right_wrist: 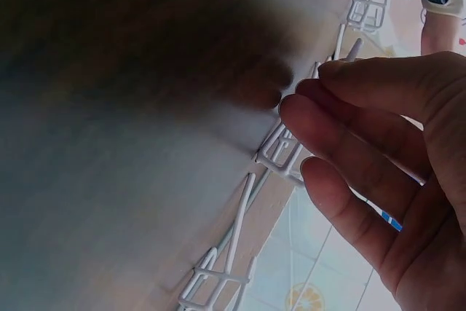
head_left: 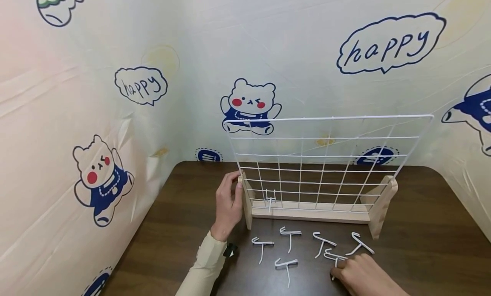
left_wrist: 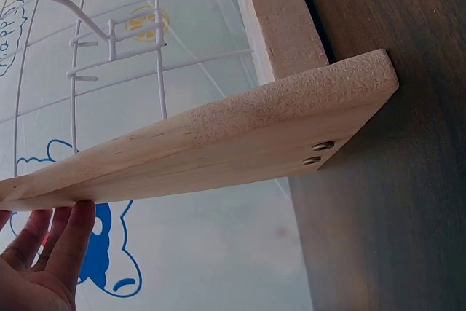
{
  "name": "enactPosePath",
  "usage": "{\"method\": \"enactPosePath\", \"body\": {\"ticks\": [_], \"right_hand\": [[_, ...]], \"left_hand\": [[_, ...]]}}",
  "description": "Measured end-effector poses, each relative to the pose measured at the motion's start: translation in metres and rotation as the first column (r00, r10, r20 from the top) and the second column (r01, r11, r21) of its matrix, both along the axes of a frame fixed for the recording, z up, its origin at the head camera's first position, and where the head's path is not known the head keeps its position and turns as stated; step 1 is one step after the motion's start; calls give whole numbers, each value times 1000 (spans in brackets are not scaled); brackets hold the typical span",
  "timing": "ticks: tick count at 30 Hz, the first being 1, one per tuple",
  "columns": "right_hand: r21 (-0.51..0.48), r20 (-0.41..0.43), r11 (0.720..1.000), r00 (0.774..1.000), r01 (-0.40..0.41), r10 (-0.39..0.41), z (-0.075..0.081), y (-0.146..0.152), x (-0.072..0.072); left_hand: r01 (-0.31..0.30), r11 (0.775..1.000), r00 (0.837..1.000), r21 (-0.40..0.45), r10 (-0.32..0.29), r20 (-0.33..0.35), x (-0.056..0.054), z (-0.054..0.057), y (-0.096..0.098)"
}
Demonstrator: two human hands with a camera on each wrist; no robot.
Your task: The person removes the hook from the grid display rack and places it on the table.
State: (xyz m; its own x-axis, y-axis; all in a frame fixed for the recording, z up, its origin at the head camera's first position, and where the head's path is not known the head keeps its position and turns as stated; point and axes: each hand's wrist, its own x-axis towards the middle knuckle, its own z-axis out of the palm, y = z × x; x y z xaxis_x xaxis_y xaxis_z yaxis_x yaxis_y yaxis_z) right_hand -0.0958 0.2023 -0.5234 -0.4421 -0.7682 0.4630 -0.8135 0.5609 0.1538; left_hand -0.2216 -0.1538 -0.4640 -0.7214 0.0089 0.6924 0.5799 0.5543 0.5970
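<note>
A white wire grid panel (head_left: pixel 326 170) stands in a light wooden stand on the table. My left hand (head_left: pixel 229 202) rests at the stand's left side piece (head_left: pixel 246 202), and in the left wrist view its fingertips touch that piece's outer face. One white metal hook (head_left: pixel 270 199) hangs low on the grid's left part. At the front right, my right hand (head_left: pixel 362 274) pinches the stem of another white hook (head_left: pixel 335 257) between thumb and fingers; in the right wrist view the stem's end (right_wrist: pixel 354 49) shows by the thumb. The hook's head lies close over the table.
Several loose white hooks lie in front of the stand, among them one hook (head_left: pixel 287 263) nearest me and one hook (head_left: pixel 360 243) just beyond my right hand. The brown table (head_left: pixel 180 228) meets a curtain (head_left: pixel 199 44) printed with cartoon bears behind and at the left.
</note>
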Motion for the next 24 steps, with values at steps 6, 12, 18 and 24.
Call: {"method": "enactPosePath", "body": {"ticks": [6, 12, 18, 24], "right_hand": [[21, -43, 1000, 999, -23, 24, -3, 1, -2], [1, -37, 999, 999, -35, 35, -3, 1, -4], [-86, -7, 991, 995, -103, 103, 0, -1, -6], [-243, -19, 953, 984, -179, 180, 5, -12, -11]], "left_hand": [[-1, 1000, 1000, 5, 1, 0, 3, -1, 0], [3, 1000, 1000, 6, -3, 2, 2, 0, 0], [7, 1000, 1000, 7, -7, 18, 2, -2, 0], [5, 1000, 1000, 10, -5, 13, 1, -1, 0]]}}
